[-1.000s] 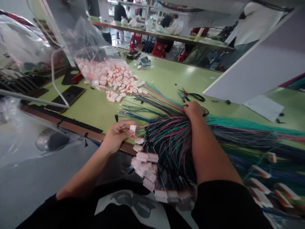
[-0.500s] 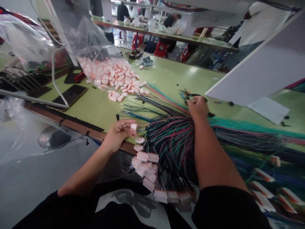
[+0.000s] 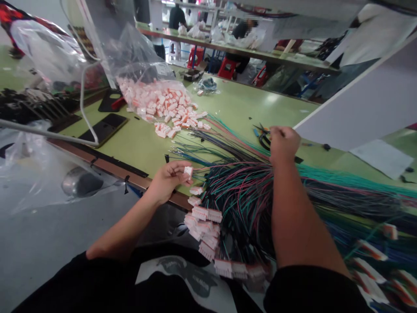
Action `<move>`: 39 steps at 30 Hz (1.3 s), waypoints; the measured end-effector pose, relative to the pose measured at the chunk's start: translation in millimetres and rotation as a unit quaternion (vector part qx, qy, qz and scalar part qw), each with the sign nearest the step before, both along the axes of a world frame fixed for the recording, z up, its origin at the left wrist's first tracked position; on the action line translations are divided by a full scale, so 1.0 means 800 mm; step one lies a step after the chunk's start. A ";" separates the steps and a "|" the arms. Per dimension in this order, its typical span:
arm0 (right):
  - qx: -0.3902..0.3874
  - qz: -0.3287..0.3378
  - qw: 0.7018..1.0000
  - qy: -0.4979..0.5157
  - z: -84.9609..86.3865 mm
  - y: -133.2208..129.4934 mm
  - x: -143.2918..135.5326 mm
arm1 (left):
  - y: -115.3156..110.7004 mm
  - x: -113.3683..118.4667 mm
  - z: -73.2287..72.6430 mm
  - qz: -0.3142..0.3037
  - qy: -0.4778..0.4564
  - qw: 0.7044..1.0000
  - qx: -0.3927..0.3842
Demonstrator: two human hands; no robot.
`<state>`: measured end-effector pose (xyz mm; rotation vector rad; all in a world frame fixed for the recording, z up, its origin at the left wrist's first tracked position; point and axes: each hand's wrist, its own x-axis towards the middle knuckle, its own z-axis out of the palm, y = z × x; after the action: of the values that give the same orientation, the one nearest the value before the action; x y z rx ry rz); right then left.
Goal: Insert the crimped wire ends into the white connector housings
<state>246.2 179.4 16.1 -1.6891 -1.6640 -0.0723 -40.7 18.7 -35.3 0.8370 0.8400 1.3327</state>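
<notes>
My left hand [image 3: 167, 180] pinches a small white connector [image 3: 188, 172] near the table's front edge, with wires running from it to the right. My right hand [image 3: 284, 143] is closed above the bundle of green, pink and dark wires [image 3: 241, 182], beside black cutters [image 3: 263, 135]; what its fingers hold, if anything, is hidden. Wired white connectors [image 3: 203, 226] hang in a cluster over the front edge. Behind my left hand, bare wire tips fan out near a heap of loose white and orange connectors [image 3: 172, 104] spilling from a clear bag.
A dark phone [image 3: 106, 128] lies left on the green table [image 3: 234, 100], beside a white bent metal bar [image 3: 83, 100]. A pale panel [image 3: 361, 95] slants at the right, near a white paper [image 3: 381, 156]. More wired connectors lie lower right. People sit at a far bench.
The whole view has shifted slightly. My right hand has moved a little to the right and up relative to the wires. My left hand still holds the connector.
</notes>
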 end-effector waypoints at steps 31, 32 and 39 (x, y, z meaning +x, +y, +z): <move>-0.205 0.406 0.891 0.013 0.025 -0.126 -0.159 | 0.002 -0.002 0.001 -0.013 -0.022 0.999 0.033; -0.205 0.408 0.889 0.014 0.025 -0.126 -0.159 | 0.002 -0.002 0.001 -0.014 -0.023 0.999 0.033; -0.184 0.414 0.891 -0.005 0.026 -0.124 -0.157 | 0.002 -0.002 0.002 -0.013 -0.009 1.000 0.027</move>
<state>120.4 80.0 36.7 -1.0719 -2.3765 0.6823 -42.3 20.5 -34.1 0.8734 0.7798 1.3437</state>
